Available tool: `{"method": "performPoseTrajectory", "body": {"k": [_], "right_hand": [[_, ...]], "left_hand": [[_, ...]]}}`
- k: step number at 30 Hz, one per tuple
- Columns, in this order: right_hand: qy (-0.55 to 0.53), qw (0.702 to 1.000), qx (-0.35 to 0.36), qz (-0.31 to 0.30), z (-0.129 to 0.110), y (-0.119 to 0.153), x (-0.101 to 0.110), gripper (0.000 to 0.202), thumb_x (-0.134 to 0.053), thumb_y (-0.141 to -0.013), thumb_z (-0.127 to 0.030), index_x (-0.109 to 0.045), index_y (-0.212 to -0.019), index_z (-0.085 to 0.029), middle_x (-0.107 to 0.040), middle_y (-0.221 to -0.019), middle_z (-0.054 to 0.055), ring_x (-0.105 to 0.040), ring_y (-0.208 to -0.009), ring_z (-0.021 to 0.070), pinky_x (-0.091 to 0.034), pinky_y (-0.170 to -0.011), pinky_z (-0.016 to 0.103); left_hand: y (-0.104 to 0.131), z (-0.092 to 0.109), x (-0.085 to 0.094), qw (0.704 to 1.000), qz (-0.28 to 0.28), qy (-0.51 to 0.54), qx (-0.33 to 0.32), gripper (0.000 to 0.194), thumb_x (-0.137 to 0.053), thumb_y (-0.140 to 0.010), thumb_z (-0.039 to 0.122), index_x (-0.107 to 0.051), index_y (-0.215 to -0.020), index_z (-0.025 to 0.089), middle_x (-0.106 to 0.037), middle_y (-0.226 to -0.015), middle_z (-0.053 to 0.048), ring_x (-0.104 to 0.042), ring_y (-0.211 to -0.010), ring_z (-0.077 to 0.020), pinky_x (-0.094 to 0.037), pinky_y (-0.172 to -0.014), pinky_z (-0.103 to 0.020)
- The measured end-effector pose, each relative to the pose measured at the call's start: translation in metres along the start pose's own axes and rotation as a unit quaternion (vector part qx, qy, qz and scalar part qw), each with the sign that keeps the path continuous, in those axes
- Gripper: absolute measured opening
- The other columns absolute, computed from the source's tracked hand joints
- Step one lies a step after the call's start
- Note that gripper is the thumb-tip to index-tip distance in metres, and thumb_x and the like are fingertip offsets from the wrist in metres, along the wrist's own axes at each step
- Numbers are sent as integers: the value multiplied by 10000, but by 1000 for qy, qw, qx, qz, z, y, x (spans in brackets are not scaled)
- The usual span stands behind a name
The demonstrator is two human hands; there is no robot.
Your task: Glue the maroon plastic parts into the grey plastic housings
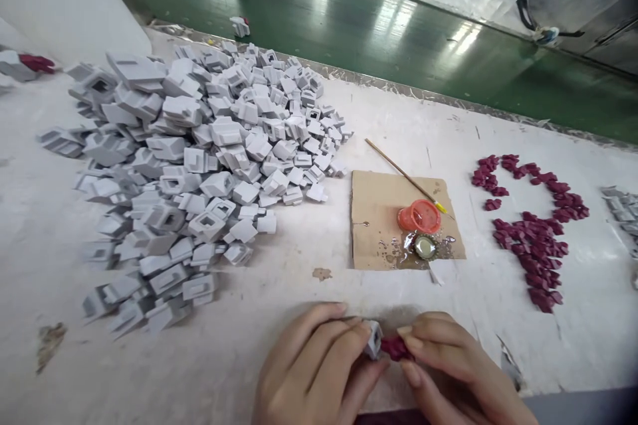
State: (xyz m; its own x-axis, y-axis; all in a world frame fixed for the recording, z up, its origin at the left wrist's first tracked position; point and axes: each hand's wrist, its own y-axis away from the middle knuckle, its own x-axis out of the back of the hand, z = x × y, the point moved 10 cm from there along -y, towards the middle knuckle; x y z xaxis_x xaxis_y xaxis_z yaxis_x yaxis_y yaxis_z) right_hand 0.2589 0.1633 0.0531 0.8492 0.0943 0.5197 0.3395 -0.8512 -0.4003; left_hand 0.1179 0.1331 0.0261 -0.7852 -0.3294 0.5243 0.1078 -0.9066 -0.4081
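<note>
At the table's front, my left hand is closed around a small grey plastic part, whose hollow end faces right. My right hand pinches a small dark red piece between thumb and fingers. The red piece's left tip meets the opening of the grey part; how deep it sits I cannot tell. A large heap of similar grey parts spreads over the left of the table. Loose dark red pieces lie in clusters on the right.
Beyond my hands lies a cardboard sheet with a red cup, a bottle cap holding clear liquid, and a thin brush. A green conveyor belt runs along the back, carrying one grey-and-red piece. More grey parts sit far right.
</note>
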Motion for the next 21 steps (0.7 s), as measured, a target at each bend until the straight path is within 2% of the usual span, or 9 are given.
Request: {"method": "performPoseTrajectory", "body": {"k": [6,10,15,17,21], "right_hand": [[-7,1000,-4,-9,2,0,-5,245,-612,-866,18,-633,-1061,-130,-635,-955,67,-621,-892,166,-561,-742,270],[4,999,15,-41,-2,2,-11,226,-602,-869,29,-639,-1038,-115,-618,-975,85,-613,-904,177,-568,-719,281],[9,995,37,-88,-5,-4,-13,202,-575,-900,26,-646,-1048,-92,-627,-978,99,-615,-930,183,-587,-765,291],[2,993,48,-104,-7,-10,-15,186,-554,-930,-3,-643,-1058,-105,-639,-958,92,-625,-915,176,-597,-759,283],[2,992,65,-112,-14,-14,-21,158,-477,-1019,-125,-619,-1088,-116,-648,-922,85,-639,-889,155,-593,-769,239]], "left_hand": [[0,2,0,1000,-7,-4,-6,79,-666,-894,208,-684,-959,166,-759,-887,17,-659,-999,-146,-513,-965,-223],[-1,3,1,1000,-10,-5,-10,79,-662,-895,191,-681,-963,158,-758,-894,11,-658,-1002,-151,-511,-967,-232],[-4,2,-2,998,-54,2,-10,95,-641,-911,212,-682,-979,159,-762,-914,10,-675,-976,-150,-521,-956,-228],[-4,3,-4,997,-72,-13,-25,114,-636,-915,231,-683,-997,167,-765,-911,4,-693,-951,-153,-537,-931,-226],[-5,4,0,995,-64,-59,-43,145,-683,-857,190,-685,-1002,205,-768,-883,-3,-724,-886,-183,-586,-827,-243]]}}
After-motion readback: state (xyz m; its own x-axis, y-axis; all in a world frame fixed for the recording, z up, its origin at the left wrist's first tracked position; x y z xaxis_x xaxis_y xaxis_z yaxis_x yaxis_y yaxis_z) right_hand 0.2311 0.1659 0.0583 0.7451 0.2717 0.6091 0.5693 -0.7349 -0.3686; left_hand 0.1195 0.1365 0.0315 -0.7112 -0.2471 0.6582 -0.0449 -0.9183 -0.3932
